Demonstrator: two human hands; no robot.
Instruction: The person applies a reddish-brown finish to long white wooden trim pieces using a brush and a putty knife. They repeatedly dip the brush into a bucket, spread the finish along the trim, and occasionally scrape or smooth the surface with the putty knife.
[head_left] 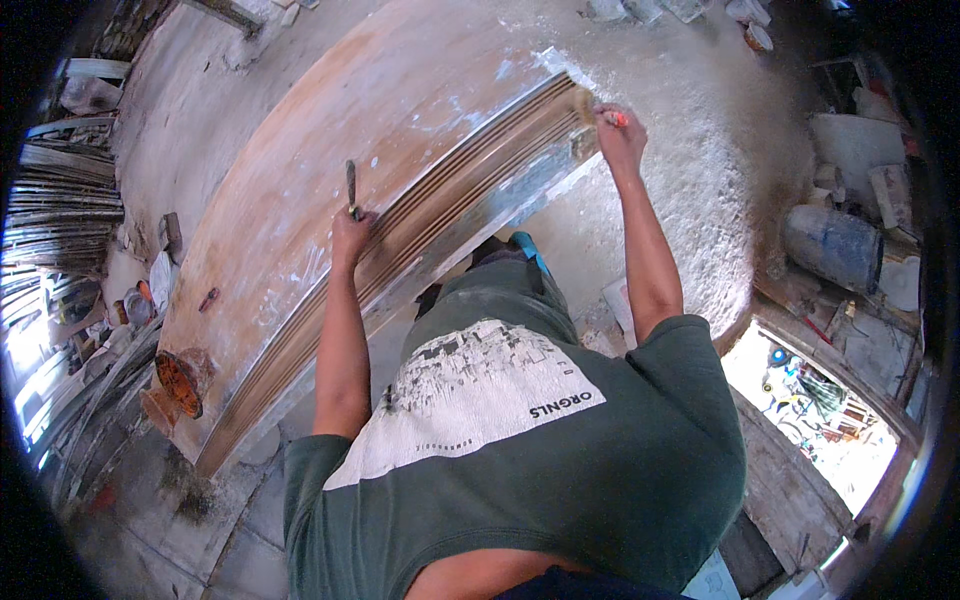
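Observation:
A long ridged moulding [430, 215], brownish with parallel grooves, lies along the near edge of a large worktable [300, 150]. At the moulding's far right end, my right hand [622, 140] is closed around a brush [583, 103]. A bit of orange shows at the grip, and the pale bristles are at the moulding's end. My left hand [352, 238] rests by the grooved edge, closed on a slim dark tool [351, 180] that points up and away from me. Whether its tip is a blade or a handle, I cannot tell.
At the table's left end stands an orange-brown bowl [178, 384], with a small red-handled tool [208, 299] lying nearby. Long thin strips [60, 200] are stacked at the far left. A blue-grey barrel [832, 248] lies at the right, above a bright opening [810, 410].

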